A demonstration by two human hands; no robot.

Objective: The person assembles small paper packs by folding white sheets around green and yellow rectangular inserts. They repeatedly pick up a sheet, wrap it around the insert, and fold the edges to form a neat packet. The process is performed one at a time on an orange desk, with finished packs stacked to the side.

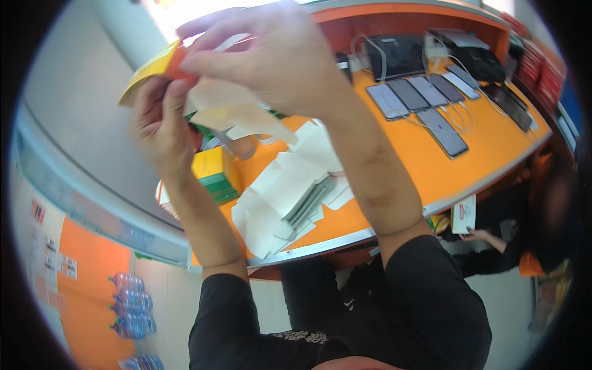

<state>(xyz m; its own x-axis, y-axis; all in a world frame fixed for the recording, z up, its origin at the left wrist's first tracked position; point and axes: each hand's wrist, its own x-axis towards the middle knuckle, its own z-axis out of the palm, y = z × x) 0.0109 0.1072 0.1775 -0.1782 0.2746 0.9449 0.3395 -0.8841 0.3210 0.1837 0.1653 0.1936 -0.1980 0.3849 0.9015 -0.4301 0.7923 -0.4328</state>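
Both hands are raised over the left part of an orange table, gripping a small yellow and orange-red card piece, perhaps a carton. My left hand pinches its lower edge between thumb and fingers. From above and to the right, my right hand has its thumb and fingers on the orange-red end. A pale creased sheet shows just below my right hand; whether that hand touches it I cannot tell. Flat white carton blanks lie stacked beneath my forearms, beside a yellow and green box.
Several phones with white cables lie at the right, in front of a black screen-like device. Another person's hand holds a white box beyond the table's right front edge. Large water bottles stand on the floor at lower left.
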